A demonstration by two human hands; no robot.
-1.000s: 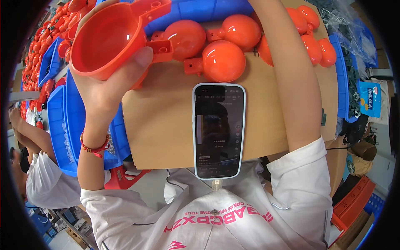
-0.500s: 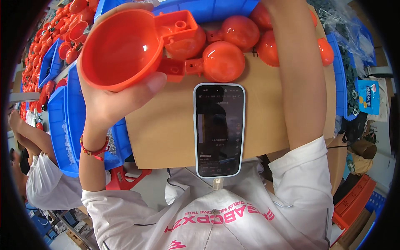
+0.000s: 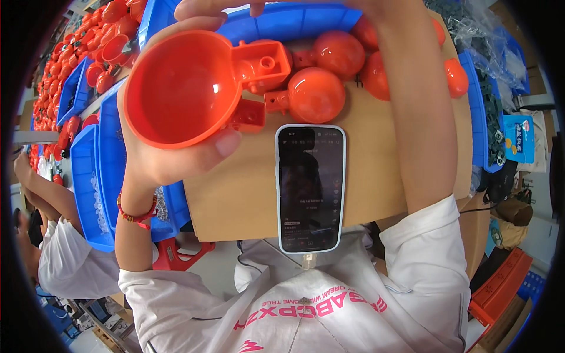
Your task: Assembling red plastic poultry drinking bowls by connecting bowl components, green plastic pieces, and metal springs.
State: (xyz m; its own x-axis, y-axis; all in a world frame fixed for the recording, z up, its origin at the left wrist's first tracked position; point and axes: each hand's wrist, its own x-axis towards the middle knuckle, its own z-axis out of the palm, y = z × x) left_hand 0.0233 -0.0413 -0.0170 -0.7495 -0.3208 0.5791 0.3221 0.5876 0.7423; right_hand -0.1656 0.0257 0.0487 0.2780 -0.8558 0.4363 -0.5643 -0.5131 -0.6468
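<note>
My left hand grips a glossy red plastic cup from below and behind, thumb along its lower rim. The cup's round hollow faces up toward me, and two square socket arms project from its right side. Past the cup's far rim, my right hand reaches across from the right with fingers apart; the picture's upper edge cuts off part of it. Similar red cups, domes up, lie just right of the held one, the nearest being a round red cup.
A phone in a pale case lies on the cardboard before me, a cable plugged into its near end. Blue bins of small parts flank the cardboard. Red cups pile up at far left, where another person's arm shows.
My left hand has brought the cup slightly nearer and to the right. My right hand has come into view at the top, beyond the cup.
</note>
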